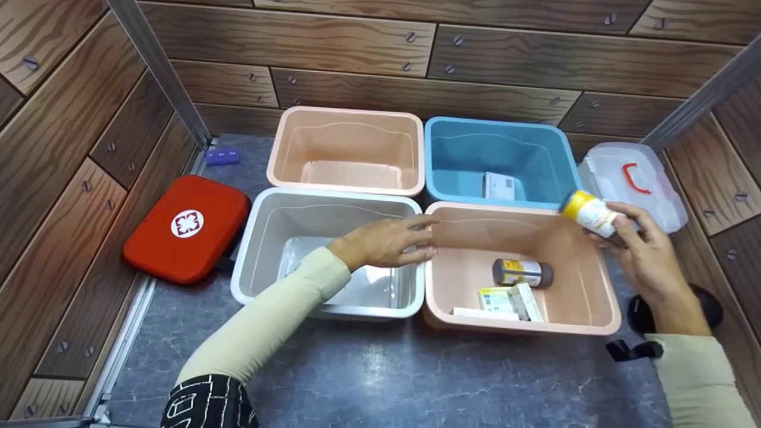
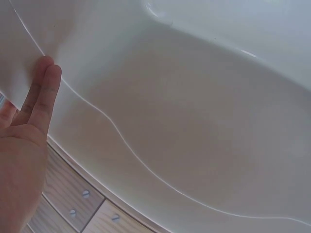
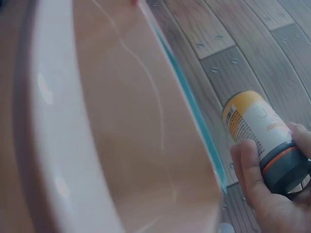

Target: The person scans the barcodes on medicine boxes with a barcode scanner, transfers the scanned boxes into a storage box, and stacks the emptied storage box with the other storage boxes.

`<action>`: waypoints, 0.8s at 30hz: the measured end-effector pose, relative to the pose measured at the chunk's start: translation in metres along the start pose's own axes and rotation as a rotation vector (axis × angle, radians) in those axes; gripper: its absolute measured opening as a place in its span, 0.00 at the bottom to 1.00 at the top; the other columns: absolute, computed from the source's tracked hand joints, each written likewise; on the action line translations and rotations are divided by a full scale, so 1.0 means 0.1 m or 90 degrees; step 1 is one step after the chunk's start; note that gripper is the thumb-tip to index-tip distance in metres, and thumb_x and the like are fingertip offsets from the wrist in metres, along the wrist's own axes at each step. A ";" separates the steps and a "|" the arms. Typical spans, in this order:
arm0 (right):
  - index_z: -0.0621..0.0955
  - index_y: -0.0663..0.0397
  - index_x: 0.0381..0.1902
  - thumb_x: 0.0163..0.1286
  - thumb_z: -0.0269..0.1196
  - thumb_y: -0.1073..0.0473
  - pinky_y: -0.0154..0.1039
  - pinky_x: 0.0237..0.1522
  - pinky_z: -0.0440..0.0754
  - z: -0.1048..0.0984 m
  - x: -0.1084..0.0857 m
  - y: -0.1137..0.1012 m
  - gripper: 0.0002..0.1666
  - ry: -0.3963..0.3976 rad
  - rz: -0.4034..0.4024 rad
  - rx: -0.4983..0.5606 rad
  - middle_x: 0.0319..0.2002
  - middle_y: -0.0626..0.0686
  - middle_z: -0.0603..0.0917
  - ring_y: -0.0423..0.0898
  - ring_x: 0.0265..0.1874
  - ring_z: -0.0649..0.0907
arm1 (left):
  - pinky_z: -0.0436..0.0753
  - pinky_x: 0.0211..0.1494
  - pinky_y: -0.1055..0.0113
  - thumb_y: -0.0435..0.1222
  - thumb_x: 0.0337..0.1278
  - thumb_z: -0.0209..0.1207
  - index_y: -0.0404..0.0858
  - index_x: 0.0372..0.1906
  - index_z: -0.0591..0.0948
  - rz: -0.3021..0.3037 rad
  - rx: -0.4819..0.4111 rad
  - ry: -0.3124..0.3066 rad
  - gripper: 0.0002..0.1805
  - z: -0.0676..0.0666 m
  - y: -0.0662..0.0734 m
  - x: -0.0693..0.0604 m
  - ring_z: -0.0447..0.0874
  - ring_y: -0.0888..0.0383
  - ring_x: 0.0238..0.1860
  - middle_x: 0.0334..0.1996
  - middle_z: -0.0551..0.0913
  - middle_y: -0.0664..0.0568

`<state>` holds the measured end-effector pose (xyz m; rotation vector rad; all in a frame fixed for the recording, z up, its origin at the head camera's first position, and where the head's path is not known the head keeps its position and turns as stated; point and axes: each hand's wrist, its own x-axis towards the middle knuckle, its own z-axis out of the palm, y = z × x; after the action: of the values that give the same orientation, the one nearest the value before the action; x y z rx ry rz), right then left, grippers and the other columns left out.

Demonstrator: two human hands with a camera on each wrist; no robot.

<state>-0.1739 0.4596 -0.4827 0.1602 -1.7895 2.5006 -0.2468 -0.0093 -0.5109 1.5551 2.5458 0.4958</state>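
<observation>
My right hand grips a pill bottle with a yellow and white label, raised over the right back corner of the front peach bin. In the right wrist view the bottle tilts, its dark orange-ringed cap toward the palm. My left hand holds nothing; its fingers extend over the right rim of the grey bin. Seen from the left wrist, those fingers lie at the bin wall; contact is unclear. Inside the peach bin lie another bottle and several small medicine boxes.
Behind stand another peach bin and a blue bin with a white box inside. A red first-aid case and a purple pill organizer sit at left. At right is a clear case with a red handle.
</observation>
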 end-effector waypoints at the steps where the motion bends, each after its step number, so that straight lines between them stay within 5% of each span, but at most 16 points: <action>1: 0.78 0.67 0.69 0.86 0.51 0.71 0.40 0.56 0.91 -0.02 0.00 -0.01 0.20 0.016 -0.008 0.021 0.61 0.59 0.74 0.51 0.52 0.90 | 0.84 0.72 0.48 0.53 0.88 0.48 0.46 0.71 0.80 0.000 0.000 0.000 0.24 0.00 0.00 0.00 0.84 0.41 0.70 0.85 0.65 0.43; 9: 0.81 0.68 0.65 0.77 0.55 0.83 0.46 0.55 0.92 -0.31 -0.08 0.01 0.24 0.139 -0.004 0.141 0.58 0.59 0.79 0.52 0.53 0.89 | 0.84 0.71 0.47 0.54 0.88 0.48 0.44 0.68 0.81 -0.006 0.001 0.007 0.24 0.01 0.00 -0.01 0.84 0.41 0.70 0.84 0.65 0.44; 17: 0.83 0.61 0.63 0.78 0.57 0.81 0.46 0.52 0.93 -0.65 -0.41 0.25 0.23 0.243 0.038 0.226 0.57 0.55 0.76 0.53 0.47 0.90 | 0.84 0.71 0.47 0.53 0.88 0.49 0.43 0.67 0.81 -0.002 -0.002 0.006 0.24 0.02 0.00 0.00 0.83 0.41 0.71 0.84 0.66 0.43; 24: 0.86 0.53 0.62 0.78 0.61 0.76 0.44 0.50 0.94 -0.73 -0.65 0.50 0.21 0.335 0.097 0.259 0.54 0.53 0.79 0.52 0.43 0.91 | 0.83 0.73 0.48 0.53 0.88 0.48 0.43 0.70 0.81 -0.004 -0.004 -0.001 0.25 0.01 0.00 0.00 0.83 0.41 0.71 0.85 0.64 0.44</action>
<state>-0.1180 0.5133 -0.5605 -0.5808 -1.1225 2.6373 -0.2465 -0.0093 -0.5117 1.5450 2.5443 0.5002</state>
